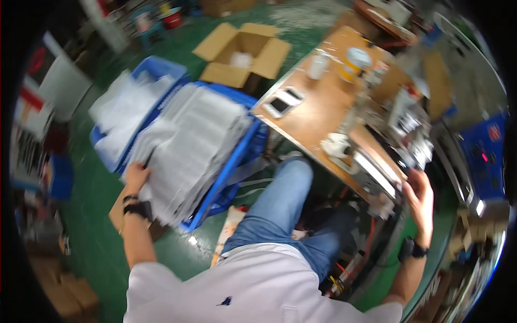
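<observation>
1. Left hand (138, 176) at the left edge of sheets (188, 134) stacked in a blue crate (219, 185); I cannot tell its grip.
2. Right hand (420, 194) by the table's (299, 123) near right end; grip unclear.
3. Open box (223, 74) beyond the crate; tub (353, 71) on the table's far part.

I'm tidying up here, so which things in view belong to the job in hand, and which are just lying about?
Likely part of the job:
pale sheets, at the left hand
blue crate, under the sheets
metal bar, near the right hand

Apparently just lying about:
phone
cardboard box
yellow-and-white tub
red bucket
</observation>
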Demonstrator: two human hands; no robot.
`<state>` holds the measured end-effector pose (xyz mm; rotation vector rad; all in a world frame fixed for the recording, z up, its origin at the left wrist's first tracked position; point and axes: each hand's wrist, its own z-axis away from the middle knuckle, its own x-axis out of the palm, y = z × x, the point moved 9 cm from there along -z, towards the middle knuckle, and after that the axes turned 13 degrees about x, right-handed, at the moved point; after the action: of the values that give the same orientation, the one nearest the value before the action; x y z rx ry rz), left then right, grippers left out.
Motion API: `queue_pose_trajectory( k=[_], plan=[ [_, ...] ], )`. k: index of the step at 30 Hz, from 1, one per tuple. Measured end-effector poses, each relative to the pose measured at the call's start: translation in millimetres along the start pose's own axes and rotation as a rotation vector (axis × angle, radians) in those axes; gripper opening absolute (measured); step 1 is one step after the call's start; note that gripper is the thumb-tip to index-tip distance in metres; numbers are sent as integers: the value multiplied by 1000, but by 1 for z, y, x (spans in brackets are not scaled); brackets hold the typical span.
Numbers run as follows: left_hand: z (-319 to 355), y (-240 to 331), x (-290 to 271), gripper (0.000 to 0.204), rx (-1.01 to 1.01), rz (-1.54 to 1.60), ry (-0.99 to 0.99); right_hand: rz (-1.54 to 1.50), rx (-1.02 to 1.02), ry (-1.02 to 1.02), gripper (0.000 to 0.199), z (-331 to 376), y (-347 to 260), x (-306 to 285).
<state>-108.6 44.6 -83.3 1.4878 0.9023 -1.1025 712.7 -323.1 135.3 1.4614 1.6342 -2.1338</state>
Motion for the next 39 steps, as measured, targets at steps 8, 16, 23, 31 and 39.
queue_pose_trajectory(
  k=[8,16,23,31,39],
  plan=[
    [5,-75,1,35,59,-22,122,320,32,-87,32,-25,-63,12],
    [-12,-76,3,45,165,98,169,410,-172,155,34,-3,-69,-17],
    [-36,-31,-56,60,-92,284,129,87,97,530,27,91,46,-81],
    [-14,340,-105,63,546,1559,-49,278,809,571,40,124,249,-96],
    [-3,497,-36,40,696,1414,-509,435,716,592,54,90,253,-87]
  ],
)
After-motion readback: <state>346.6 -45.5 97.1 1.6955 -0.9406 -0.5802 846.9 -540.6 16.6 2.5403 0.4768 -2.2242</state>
